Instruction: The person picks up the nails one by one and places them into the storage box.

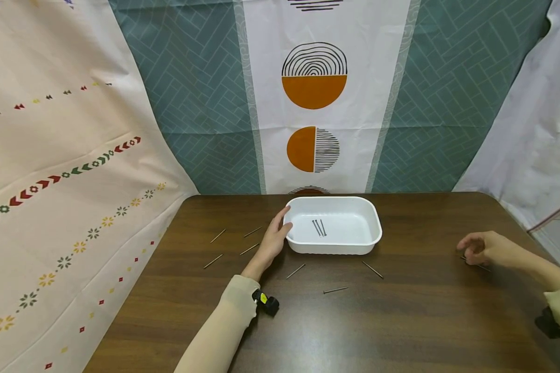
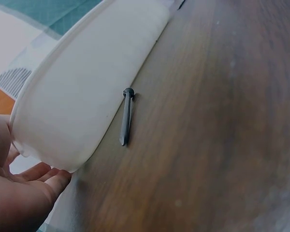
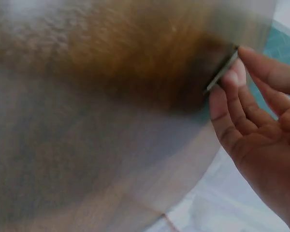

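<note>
A white plastic tray (image 1: 332,249) stands at the back middle of the brown table, with three nails (image 1: 319,228) lying in it. My left hand (image 1: 269,243) grips its left end, thumb at the near corner of the rim and fingers along the outer side. In the left wrist view a nail (image 2: 127,118) lies beside the tray wall. Far to the right, my right hand (image 1: 492,249) is low over the table and pinches a nail (image 3: 220,75) between its fingertips. Part of that nail is hidden by the fingers.
Several nails (image 1: 213,261) lie spread to the left of the tray. In front of it are more, one nail (image 1: 336,290) nearest me and another nail (image 1: 373,269) to the right. Patterned cloths (image 1: 312,155) hang behind and beside the table (image 1: 424,321).
</note>
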Demonstrator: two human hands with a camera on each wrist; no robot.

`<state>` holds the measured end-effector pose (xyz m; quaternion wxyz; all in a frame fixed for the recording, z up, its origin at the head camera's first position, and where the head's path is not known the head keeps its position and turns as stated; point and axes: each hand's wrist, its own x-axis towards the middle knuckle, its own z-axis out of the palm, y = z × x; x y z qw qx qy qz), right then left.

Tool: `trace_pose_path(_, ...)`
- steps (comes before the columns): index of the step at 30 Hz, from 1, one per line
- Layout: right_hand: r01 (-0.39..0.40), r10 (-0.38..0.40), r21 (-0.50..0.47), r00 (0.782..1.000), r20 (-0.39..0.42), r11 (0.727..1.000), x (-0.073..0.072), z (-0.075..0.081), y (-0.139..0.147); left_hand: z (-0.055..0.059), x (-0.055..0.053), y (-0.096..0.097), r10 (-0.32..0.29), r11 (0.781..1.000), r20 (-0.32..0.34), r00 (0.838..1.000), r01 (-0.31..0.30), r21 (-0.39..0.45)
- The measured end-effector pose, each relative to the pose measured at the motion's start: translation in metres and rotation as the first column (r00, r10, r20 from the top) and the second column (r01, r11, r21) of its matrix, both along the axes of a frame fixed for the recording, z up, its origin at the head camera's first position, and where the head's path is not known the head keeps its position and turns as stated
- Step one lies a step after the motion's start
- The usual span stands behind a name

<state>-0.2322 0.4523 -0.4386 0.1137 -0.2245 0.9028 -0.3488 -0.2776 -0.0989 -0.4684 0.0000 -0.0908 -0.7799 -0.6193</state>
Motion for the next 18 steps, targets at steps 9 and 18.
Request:
trace_pose_path(9,0.064,-0.015,0.253,0.981,-0.192,0.965,0.006,0.001,-0.023,0.001,-0.001,-0.001,0.006,1.000,0.005,1.000,-0.006,0.002)
trace_pose_path(18,0.074,-0.020,0.288,0.982,-0.187,0.955,0.005,0.000,-0.020,0.000,-0.001,0.000,0.001,1.000,0.001,1.000,-0.001,0.020)
